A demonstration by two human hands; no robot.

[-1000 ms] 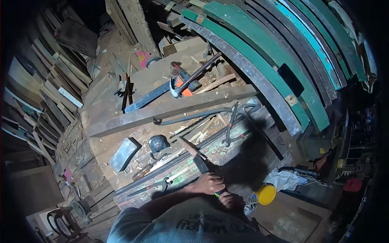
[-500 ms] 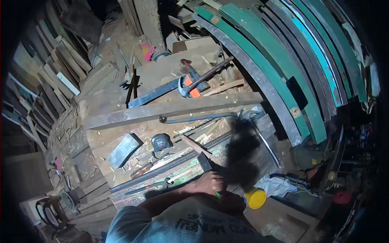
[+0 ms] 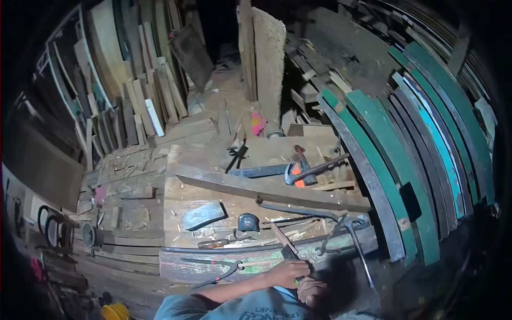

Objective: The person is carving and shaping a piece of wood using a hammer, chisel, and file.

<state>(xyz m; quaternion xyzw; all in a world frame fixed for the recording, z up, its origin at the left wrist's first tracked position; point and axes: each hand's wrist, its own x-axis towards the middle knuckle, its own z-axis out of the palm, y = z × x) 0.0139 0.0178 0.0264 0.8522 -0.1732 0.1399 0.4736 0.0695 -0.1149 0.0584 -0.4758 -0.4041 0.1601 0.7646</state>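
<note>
At the bench's near edge, my left hand [image 3: 288,273] is closed around a dark, flat, straight-edged piece [image 3: 289,252] that sticks out beyond the fingers. A bit of green shows between the hands; the piece's kind is unclear. My right hand [image 3: 311,290] sits against the left in shadow, its fingers curled, and what it holds is hidden. Left of them, a pair of pincers [image 3: 233,266] lies on a worn painted beam [image 3: 181,271]. Beyond it are a wooden-handled tool [image 3: 212,244], a dark tape measure [image 3: 248,222] and a grey rectangular block [image 3: 204,216].
A long timber [image 3: 272,191] crosses the bench, with a bent metal bar [image 3: 298,210] nearer. Farther back lies a claw hammer [image 3: 298,173]. Curved green boards [image 3: 373,170] stand at the right. Upright planks [image 3: 154,96] lean at the far left, and shavings litter the floor [image 3: 133,170].
The head view has turned: bench items sit lower and farther right, and more of the back shows. The yellow-lidded container near my hands has left view. Both hands stay together.
</note>
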